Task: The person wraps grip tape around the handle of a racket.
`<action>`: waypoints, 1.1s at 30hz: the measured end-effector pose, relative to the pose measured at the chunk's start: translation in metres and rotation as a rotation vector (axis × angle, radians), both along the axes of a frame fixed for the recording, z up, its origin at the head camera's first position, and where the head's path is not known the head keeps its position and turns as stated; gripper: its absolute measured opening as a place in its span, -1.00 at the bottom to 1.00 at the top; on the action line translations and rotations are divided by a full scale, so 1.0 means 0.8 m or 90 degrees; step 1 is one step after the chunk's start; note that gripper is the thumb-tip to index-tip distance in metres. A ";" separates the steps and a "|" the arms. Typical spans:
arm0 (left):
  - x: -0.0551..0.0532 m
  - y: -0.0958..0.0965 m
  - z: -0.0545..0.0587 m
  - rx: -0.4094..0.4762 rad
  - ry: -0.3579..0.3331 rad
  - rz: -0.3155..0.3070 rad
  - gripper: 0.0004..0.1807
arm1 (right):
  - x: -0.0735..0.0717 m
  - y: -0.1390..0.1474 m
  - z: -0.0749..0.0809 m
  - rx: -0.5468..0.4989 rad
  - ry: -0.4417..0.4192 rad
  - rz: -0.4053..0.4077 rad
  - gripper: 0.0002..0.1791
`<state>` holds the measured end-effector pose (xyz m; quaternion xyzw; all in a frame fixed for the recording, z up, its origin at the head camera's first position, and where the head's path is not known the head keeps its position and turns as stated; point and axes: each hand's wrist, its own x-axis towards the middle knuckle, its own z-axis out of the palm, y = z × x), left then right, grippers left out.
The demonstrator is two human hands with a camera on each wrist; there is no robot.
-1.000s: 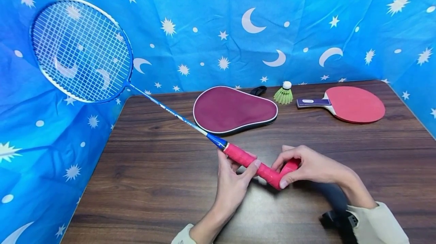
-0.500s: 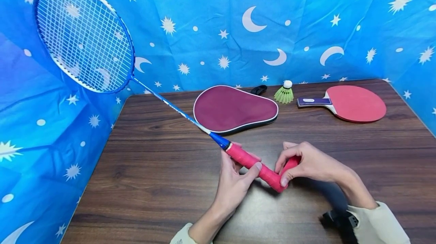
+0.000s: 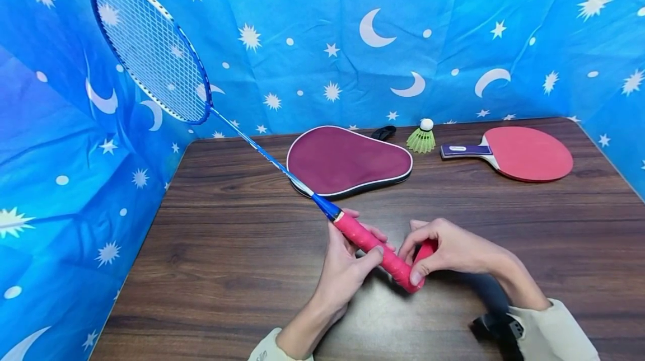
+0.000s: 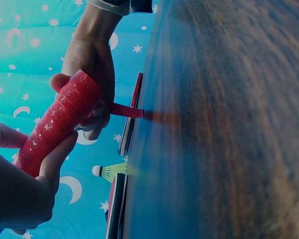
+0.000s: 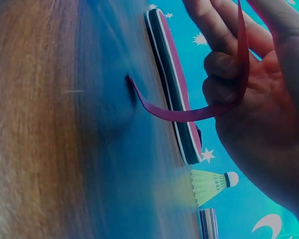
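A blue and white badminton racket (image 3: 326, 207) slants up to the left, its strung head raised before the cloth. My left hand (image 3: 342, 271) holds its red-wrapped handle (image 3: 359, 234) from below, thumb lying along the near side. At the butt end, my right hand (image 3: 456, 249) pinches the red grip tape (image 3: 428, 250) between thumb and fingers, the thumb right at the butt. In the right wrist view a loose tail of the tape (image 5: 174, 116) passes the curled fingers and hangs in a curve toward the table. Small perforations dot the wrapped handle (image 4: 55, 127) in the left wrist view.
Behind the hands, a maroon paddle case (image 3: 347, 159) with white piping lies on the wooden table (image 3: 211, 271). To its right are a yellow-green shuttlecock (image 3: 421, 138) and a red table tennis paddle (image 3: 529, 154). Blue cloth (image 3: 322, 31) with stars and moons surrounds the table.
The racket has rolled about its handle, so its head looks narrower and has shifted right. Its butt has dipped slightly; my right hand follows it, still pinching the tape.
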<state>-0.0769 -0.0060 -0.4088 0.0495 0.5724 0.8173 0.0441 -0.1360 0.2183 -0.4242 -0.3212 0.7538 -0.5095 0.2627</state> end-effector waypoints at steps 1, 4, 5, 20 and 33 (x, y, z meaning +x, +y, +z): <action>0.000 0.000 0.000 0.003 0.001 -0.001 -0.35 | 0.001 0.000 0.000 0.006 0.002 0.004 -0.78; 0.000 0.001 0.000 0.007 0.006 0.000 -0.36 | 0.002 0.000 0.000 0.016 0.005 0.013 -0.79; 0.000 0.001 0.000 0.006 0.008 0.001 -0.36 | 0.002 0.000 0.000 0.017 0.005 0.017 -0.79; 0.002 0.002 -0.003 0.027 0.012 -0.002 -0.37 | 0.004 -0.001 -0.002 0.026 -0.014 0.038 -0.80; 0.004 0.006 0.002 0.001 0.042 0.047 -0.43 | 0.006 -0.008 0.000 0.003 0.003 0.022 -0.77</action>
